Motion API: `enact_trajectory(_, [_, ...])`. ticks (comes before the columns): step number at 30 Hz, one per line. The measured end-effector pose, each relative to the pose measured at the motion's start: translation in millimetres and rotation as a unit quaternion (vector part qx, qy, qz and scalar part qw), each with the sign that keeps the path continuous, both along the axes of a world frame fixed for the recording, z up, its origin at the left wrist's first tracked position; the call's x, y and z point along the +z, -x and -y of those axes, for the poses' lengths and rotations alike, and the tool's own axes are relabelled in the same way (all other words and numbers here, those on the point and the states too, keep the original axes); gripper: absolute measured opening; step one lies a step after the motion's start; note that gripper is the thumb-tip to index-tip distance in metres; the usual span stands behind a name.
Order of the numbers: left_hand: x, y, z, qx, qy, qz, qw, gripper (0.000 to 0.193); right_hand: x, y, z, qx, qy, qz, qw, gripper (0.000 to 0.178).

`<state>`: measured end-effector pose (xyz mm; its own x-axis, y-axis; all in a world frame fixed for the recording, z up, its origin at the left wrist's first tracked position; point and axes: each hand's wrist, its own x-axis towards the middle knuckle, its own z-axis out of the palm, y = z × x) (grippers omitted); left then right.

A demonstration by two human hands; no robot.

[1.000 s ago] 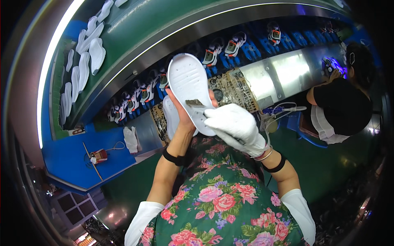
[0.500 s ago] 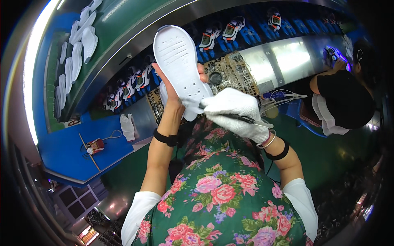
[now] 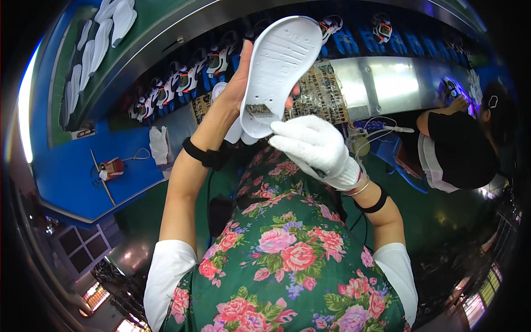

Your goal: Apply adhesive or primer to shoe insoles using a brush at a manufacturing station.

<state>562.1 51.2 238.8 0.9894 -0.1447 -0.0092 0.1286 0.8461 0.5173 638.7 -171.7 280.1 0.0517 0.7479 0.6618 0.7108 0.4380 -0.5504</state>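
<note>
My bare left hand [image 3: 239,83] grips a white shoe sole [image 3: 282,58] from behind, its fingers showing past both edges. The sole is tilted, its wide end up and to the right. In a white knitted glove, my right hand [image 3: 316,145] is closed on a brush [image 3: 260,111]. Dark bristles lie against the sole's lower end; the glove hides most of the handle. Below the held sole, more white soles [image 3: 235,130] show in part beside my left wrist.
Tape-covered cardboard [image 3: 326,91] lies on the metal bench [image 3: 381,83]. Behind it runs a line of shoes [image 3: 185,77] on blue holders. White soles [image 3: 99,47] fill the green-lined shelf at left, above a blue table [image 3: 66,182]. A co-worker [image 3: 459,144] sits at right.
The sole has moved up and right and turned clockwise. The brush bristles, largely hidden before, now lie plainly on its lower end. My left forearm leans further right.
</note>
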Motion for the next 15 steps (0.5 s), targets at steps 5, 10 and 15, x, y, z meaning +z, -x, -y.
enact_trajectory(5, [4, 0, 1, -0.055, 0.014, -0.037, 0.998, 0.097, 8, 6, 6, 0.087, 0.097, -0.168, 0.977, 0.027])
enact_trajectory(10, [8, -1, 1, -0.085, -0.090, -0.123, 0.985, 0.098, 8, 0, 2, 0.019, 0.047, -0.095, 0.994, 0.028])
enact_trajectory(15, [15, -2, 5, -0.092, -0.093, -0.173, 0.976, 0.088, 5, -4, 2, 0.117, 0.103, -0.126, 0.980, 0.030])
